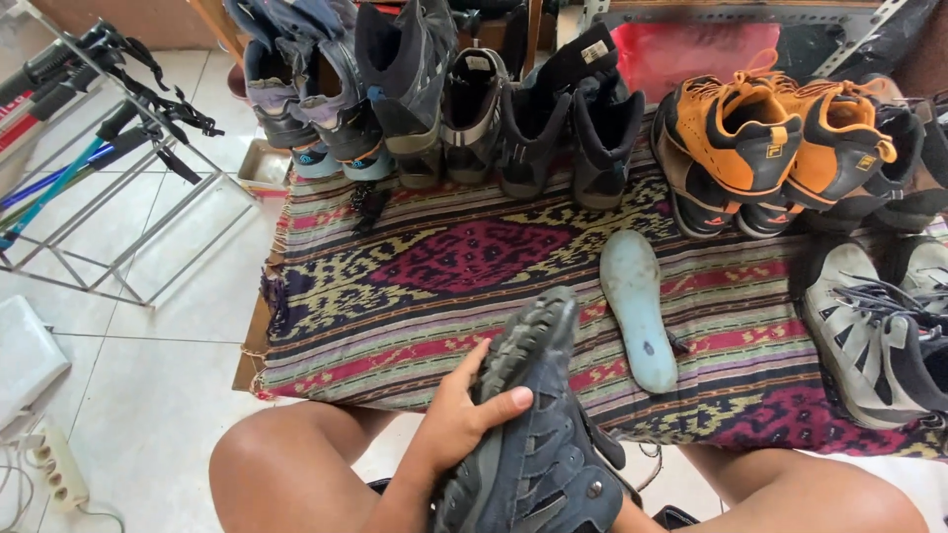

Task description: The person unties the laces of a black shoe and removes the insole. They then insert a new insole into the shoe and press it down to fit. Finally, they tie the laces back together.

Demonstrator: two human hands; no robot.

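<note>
My left hand (462, 419) grips a dark grey hiking boot (538, 434) by its sole side, thumb across the upper. The boot lies tilted between my knees, toe pointing away toward the patterned cloth (415, 286). A pale blue insole (639, 308) lies flat on the cloth just right of the boot's toe. My right hand is hidden behind the boot and lower edge.
A row of dark boots (464, 109) lines the cloth's far edge, orange shoes (770, 138) at the far right, grey shoes (879, 326) at the right. A metal rack with trekking poles (89, 148) stands left on white tiles, a power strip (54, 464) below it.
</note>
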